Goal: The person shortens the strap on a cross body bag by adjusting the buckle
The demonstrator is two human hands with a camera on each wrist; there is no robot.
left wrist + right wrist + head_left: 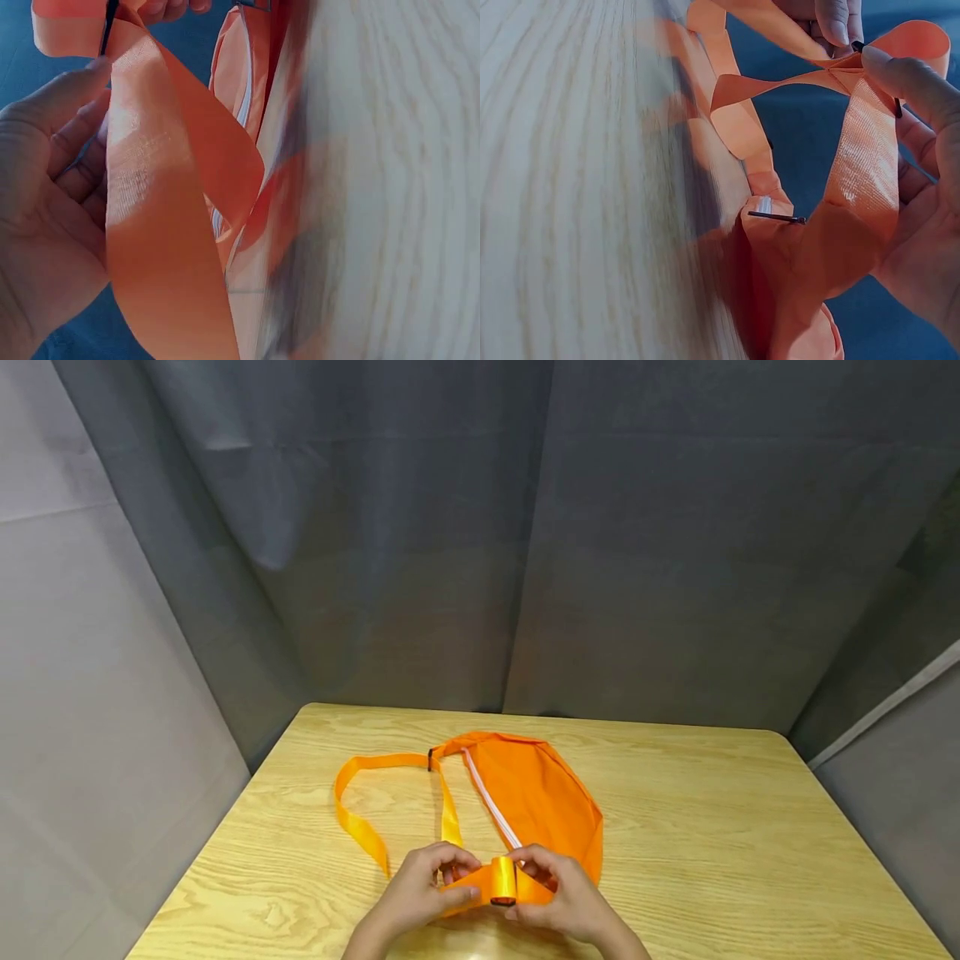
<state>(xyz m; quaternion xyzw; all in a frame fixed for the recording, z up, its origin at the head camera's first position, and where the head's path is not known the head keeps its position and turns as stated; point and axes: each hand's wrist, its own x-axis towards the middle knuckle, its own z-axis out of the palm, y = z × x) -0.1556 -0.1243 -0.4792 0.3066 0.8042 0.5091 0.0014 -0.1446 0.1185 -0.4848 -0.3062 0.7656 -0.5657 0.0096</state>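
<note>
An orange bag (pixel 543 785) with a white zipper (pixel 487 793) lies on the table, its orange webbing strap (pixel 360 831) looping out to the left. Near the table's front edge, my left hand (pixel 420 887) pinches the strap left of a black slider buckle (pixel 501 902). My right hand (pixel 566 895) holds the buckle's other side, its thumb on the black piece in the right wrist view. Between the hands, a short loop of strap (pixel 503 878) stands up through the buckle. Part of the buckle is hidden by fingers and webbing.
A second black fitting (pixel 431 760) sits where the strap meets the bag's far end. The wooden table (pixel 735 843) is backed by a dark grey curtain (pixel 390 543), with lighter grey cloth (pixel 97 710) at the left.
</note>
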